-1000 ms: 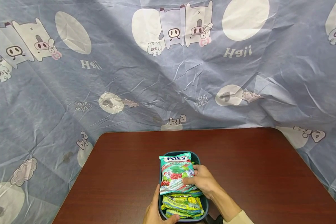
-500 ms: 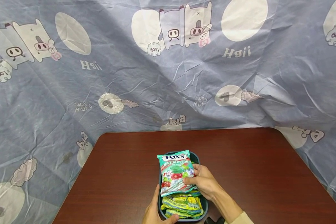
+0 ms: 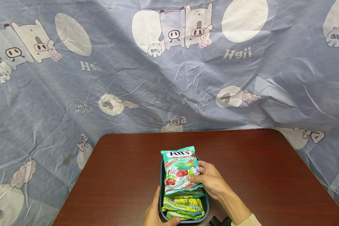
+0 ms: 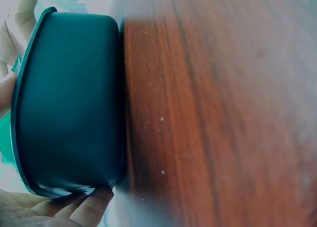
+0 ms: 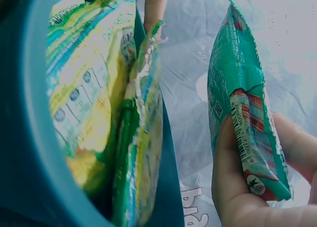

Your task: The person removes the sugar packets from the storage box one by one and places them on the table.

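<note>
A teal bag of Fox's Mint Blossom candy (image 3: pixel 180 169) is held over the bin, its label facing up in the head view. My right hand (image 3: pixel 213 180) pinches its right edge, thumb on the front and fingers behind. In the right wrist view the candy bag (image 5: pixel 242 98) shows side-on, apart from the bin. Below it, a dark teal plastic bin (image 3: pixel 207 204) holds several yellow-green packets (image 3: pixel 183 204). My left hand (image 3: pixel 157 208) grips the bin's near left side, thumb over the rim. In the left wrist view its fingers (image 4: pixel 94 207) press the outer wall.
The bin stands on a reddish-brown wooden table (image 3: pixel 124 175). A grey-blue cloth printed with cartoon pigs (image 3: pixel 169 72) hangs behind and beside it. A small black object (image 3: pixel 220 221) shows beneath my right forearm at the near edge.
My right hand has raised the candy bag and moved it slightly away and to the right. The bin and my left hand have stayed nearly in place.
</note>
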Available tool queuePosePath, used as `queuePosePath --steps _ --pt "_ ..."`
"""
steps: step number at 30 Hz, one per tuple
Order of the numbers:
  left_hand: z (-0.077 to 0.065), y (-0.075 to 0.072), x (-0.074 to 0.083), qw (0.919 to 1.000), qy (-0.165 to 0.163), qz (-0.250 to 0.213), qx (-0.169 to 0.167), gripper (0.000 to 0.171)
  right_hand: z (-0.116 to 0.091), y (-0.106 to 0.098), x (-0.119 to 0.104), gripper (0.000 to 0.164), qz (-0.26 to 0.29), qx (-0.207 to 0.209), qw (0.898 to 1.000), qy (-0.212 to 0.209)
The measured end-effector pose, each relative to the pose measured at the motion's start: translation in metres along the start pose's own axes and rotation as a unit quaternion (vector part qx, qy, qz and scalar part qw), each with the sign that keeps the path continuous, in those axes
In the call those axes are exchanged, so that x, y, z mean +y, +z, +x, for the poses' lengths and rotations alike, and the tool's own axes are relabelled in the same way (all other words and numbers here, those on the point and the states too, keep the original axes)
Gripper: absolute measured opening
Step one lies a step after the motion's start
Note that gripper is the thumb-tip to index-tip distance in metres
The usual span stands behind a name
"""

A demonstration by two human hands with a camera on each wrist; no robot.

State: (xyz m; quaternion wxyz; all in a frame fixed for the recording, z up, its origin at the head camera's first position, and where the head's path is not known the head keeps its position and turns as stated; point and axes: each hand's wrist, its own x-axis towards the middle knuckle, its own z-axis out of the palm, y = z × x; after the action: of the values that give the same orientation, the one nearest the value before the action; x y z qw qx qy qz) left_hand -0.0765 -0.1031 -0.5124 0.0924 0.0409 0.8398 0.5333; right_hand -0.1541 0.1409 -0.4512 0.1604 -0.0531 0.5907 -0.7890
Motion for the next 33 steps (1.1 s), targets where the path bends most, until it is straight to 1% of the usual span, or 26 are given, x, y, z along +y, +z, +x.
queuePosePath --steps 3,7,10,12,17,21,24,29,31,33 --pt "-0.001 0.000 0.000 1.0000 0.003 0.004 0.001 0.115 -0.002 -0.004 -0.003 0.076 -0.006 0.002 1.000 -0.006" --pt "-0.001 -0.001 -0.001 0.9999 -0.012 0.005 -0.002 0.118 -0.005 -0.010 -0.008 0.073 -0.019 0.008 1.000 -0.015" --pt "0.000 -0.001 -0.002 0.9998 -0.021 0.004 -0.004 0.119 -0.008 -0.015 -0.011 0.073 -0.023 0.015 1.000 -0.015" --pt "0.000 -0.001 -0.003 0.9998 -0.021 0.005 -0.004 0.119 -0.010 -0.018 -0.013 0.074 -0.023 0.018 0.999 -0.015" --pt "-0.001 -0.002 -0.004 0.9998 -0.009 0.017 0.002 0.117 -0.013 -0.027 -0.019 0.077 -0.021 0.015 0.999 -0.025" --pt "-0.001 -0.003 -0.004 0.9993 0.014 0.030 0.018 0.116 -0.014 -0.036 -0.024 0.076 -0.020 0.018 0.999 -0.034" --pt "-0.001 -0.002 -0.004 0.9988 0.025 0.035 0.022 0.117 -0.017 -0.046 -0.026 0.074 -0.020 0.029 0.999 -0.040" --pt "-0.002 0.000 -0.003 0.9991 0.014 0.036 0.017 0.117 -0.025 -0.064 -0.028 0.072 -0.025 0.048 0.998 -0.043" --pt "-0.002 0.000 -0.003 0.9988 0.021 0.039 0.021 0.117 -0.028 -0.070 -0.028 0.072 -0.025 0.054 0.997 -0.043" --pt "-0.002 0.001 -0.004 0.9979 0.038 0.046 0.025 0.117 -0.029 -0.076 -0.029 0.071 -0.026 0.064 0.997 -0.045"
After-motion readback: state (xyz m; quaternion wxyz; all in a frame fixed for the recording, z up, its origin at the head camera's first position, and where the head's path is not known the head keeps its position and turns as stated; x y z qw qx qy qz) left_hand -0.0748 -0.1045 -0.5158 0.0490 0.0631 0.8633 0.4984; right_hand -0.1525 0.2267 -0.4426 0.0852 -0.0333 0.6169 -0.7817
